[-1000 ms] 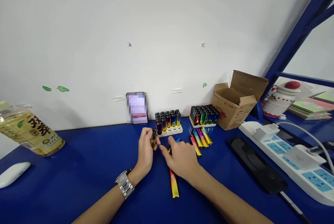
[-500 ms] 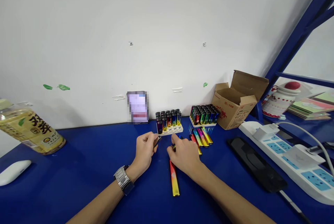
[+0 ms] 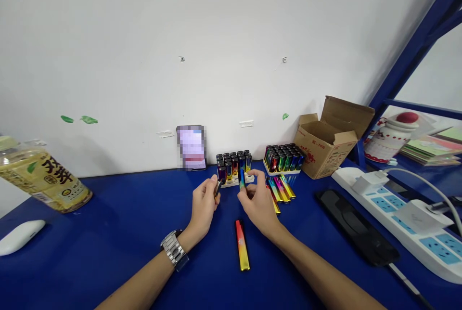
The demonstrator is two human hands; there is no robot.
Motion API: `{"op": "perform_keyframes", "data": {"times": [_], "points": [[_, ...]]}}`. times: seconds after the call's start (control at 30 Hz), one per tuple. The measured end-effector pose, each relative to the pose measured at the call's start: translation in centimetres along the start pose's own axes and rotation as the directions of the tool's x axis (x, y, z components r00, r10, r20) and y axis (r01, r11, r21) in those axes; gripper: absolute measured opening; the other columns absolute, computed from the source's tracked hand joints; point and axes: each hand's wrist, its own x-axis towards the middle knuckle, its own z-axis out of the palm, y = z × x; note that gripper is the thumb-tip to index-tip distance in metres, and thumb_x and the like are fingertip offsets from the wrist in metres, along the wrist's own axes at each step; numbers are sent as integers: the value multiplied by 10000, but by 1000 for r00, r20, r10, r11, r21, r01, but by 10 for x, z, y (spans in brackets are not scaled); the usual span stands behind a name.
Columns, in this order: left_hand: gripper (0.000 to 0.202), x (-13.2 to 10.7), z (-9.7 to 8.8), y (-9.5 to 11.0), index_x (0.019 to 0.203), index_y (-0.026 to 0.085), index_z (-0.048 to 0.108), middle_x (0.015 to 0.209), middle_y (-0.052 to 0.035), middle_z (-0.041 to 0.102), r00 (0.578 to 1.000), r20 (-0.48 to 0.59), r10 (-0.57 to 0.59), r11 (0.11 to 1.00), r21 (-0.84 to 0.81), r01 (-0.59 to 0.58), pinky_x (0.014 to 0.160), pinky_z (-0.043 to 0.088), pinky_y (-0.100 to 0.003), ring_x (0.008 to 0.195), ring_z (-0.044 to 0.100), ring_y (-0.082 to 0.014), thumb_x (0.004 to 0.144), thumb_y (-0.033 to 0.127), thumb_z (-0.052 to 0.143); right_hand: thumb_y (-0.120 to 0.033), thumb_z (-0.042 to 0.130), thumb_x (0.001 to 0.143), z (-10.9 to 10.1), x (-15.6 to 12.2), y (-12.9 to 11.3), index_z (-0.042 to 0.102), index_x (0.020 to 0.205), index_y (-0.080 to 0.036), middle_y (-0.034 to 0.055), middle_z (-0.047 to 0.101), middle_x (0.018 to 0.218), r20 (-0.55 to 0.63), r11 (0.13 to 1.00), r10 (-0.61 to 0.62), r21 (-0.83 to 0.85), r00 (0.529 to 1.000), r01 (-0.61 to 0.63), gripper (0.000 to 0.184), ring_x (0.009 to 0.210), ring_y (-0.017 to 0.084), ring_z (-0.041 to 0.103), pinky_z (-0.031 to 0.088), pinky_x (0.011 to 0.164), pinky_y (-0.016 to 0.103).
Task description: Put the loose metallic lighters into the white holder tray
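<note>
My left hand (image 3: 205, 204), a metal watch on its wrist, pinches a slim dark piece with a metallic end (image 3: 217, 187); the fingers partly hide it. My right hand (image 3: 259, 202) holds a shiny blue-green lighter (image 3: 241, 180) upright between thumb and fingers, in front of the near white rack (image 3: 233, 182). That rack carries rows of black-topped, metallic lighters (image 3: 228, 161). Below my hands, a red-to-yellow lighter (image 3: 242, 246) lies on the blue table. Several more shiny coloured lighters (image 3: 279, 188) lie side by side to the right of my right hand, one partly covered by it.
A second full rack (image 3: 283, 173) stands by an open cardboard box (image 3: 325, 151). On the right lie a black phone (image 3: 355, 228) and a power strip (image 3: 407, 226). A drink bottle (image 3: 46, 180) and white mouse (image 3: 21, 237) are left. A lit phone (image 3: 192, 148) leans on the wall.
My right hand has risen from the table, now showing the blue-green lighter upright near the rack. My left hand has shifted slightly up, still pinching its dark piece. The red-to-yellow lighter is fully uncovered.
</note>
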Motion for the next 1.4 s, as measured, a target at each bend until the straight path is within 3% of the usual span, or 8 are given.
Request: {"op": "perform_keyframes", "data": {"times": [0.17, 0.4, 0.67, 0.8, 1.0, 1.2, 1.3, 1.4], "points": [[350, 0, 0, 0, 648, 195, 435, 522, 52, 489, 1000, 22, 17, 1000, 22, -17, 449, 343, -192, 450, 414, -76, 877, 458, 412, -323, 530, 815, 3, 9, 10, 548, 1000, -172, 45, 688, 770, 56, 962, -6, 273, 998, -9, 239, 724, 193, 660, 510, 676, 303], [289, -1, 1, 4, 654, 195, 449, 546, 48, 517, 999, 44, 25, 998, 54, -27, 479, 345, -202, 473, 439, -88, 848, 409, 455, -327, 520, 865, 3, 26, 16, 631, 951, -168, 87, 643, 951, 46, 975, -208, 86, 977, 204, 213, 848, 194, 627, 506, 766, 315], [312, -3, 2, 7, 633, 194, 453, 554, 38, 525, 998, 61, 27, 992, 124, -35, 476, 331, -208, 477, 434, -93, 845, 424, 447, -205, 535, 819, 10, 37, 23, 479, 1112, -178, 15, 630, 763, 111, 985, -172, 42, 979, 168, 300, 729, 174, 643, 511, 713, 305], [303, -3, 2, 7, 640, 194, 452, 554, 39, 524, 998, 67, 21, 989, 147, -30, 482, 335, -209, 480, 437, -92, 855, 406, 425, -204, 480, 853, 8, 33, 20, 489, 1114, -177, 25, 639, 777, 145, 976, -208, -30, 967, 214, 263, 764, 175, 650, 501, 719, 297], [308, -4, 1, 7, 643, 196, 454, 556, 41, 526, 996, 80, 26, 986, 161, -39, 481, 338, -211, 476, 439, -92, 860, 412, 419, -302, 507, 872, 6, 30, 14, 467, 1217, -162, -12, 591, 684, 54, 964, -245, -95, 968, 249, 374, 640, 152, 603, 489, 652, 275], [317, -3, 1, 6, 625, 197, 453, 547, 42, 527, 997, 76, 25, 988, 147, -36, 482, 344, -211, 469, 441, -91, 851, 419, 435, -390, 593, 808, 6, 30, 14, 459, 1060, -191, -39, 597, 604, 73, 973, -70, 226, 995, 51, 348, 497, 150, 615, 496, 481, 251], [321, -3, 0, 5, 620, 198, 455, 548, 40, 529, 997, 75, 19, 989, 143, -30, 484, 347, -212, 471, 444, -93, 845, 426, 445, -381, 623, 776, 7, 31, 16, 440, 1024, -198, -15, 638, 631, 47, 929, -22, 370, 999, 4, 359, 552, 179, 664, 557, 532, 287], [326, -2, 0, 5, 616, 199, 459, 548, 38, 530, 997, 75, 16, 989, 143, -26, 480, 346, -212, 471, 446, -97, 841, 435, 450, -365, 614, 777, 10, 31, 19, 448, 1018, -198, 16, 673, 717, 44, 927, -31, 374, 999, 12, 337, 625, 190, 693, 594, 608, 322]]}}
